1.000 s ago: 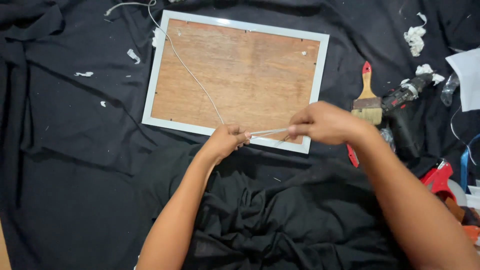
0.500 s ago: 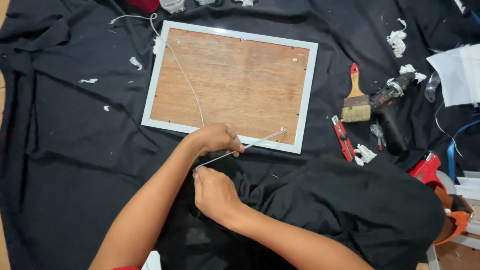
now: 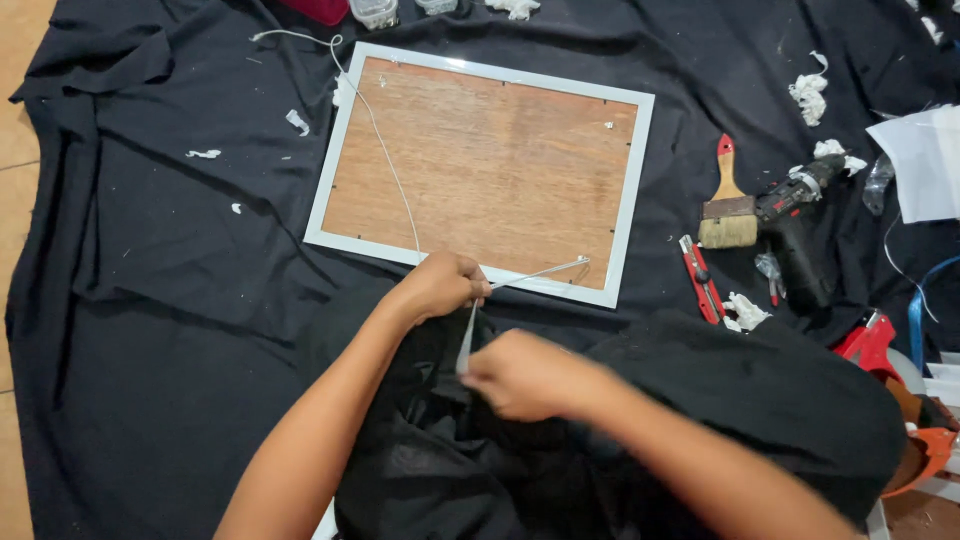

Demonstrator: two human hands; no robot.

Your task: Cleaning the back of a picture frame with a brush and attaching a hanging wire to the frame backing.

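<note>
A white picture frame (image 3: 630, 190) lies face down on black cloth, its brown wooden backing (image 3: 490, 170) up. A thin white cord (image 3: 385, 150) runs from the top left across the backing to my left hand (image 3: 440, 285), which pinches it at the frame's near edge. A short stretch of cord (image 3: 540, 272) leads right to the frame's lower right corner. My right hand (image 3: 520, 375) is closed on a white strand (image 3: 466, 340) that hangs down from the left hand.
The black cloth (image 3: 150, 330) covers the floor. Right of the frame lie a paintbrush (image 3: 728, 205), a red utility knife (image 3: 700, 280), a cordless drill (image 3: 795, 230) and crumpled white scraps (image 3: 808, 95). Red and orange tools (image 3: 870, 340) sit at the right edge. Tile floor (image 3: 15, 120) shows at left.
My right hand has moved from the right of the left hand to below it, pulling the white strand downward. The left hand stays pinching the cord at the frame's near edge.
</note>
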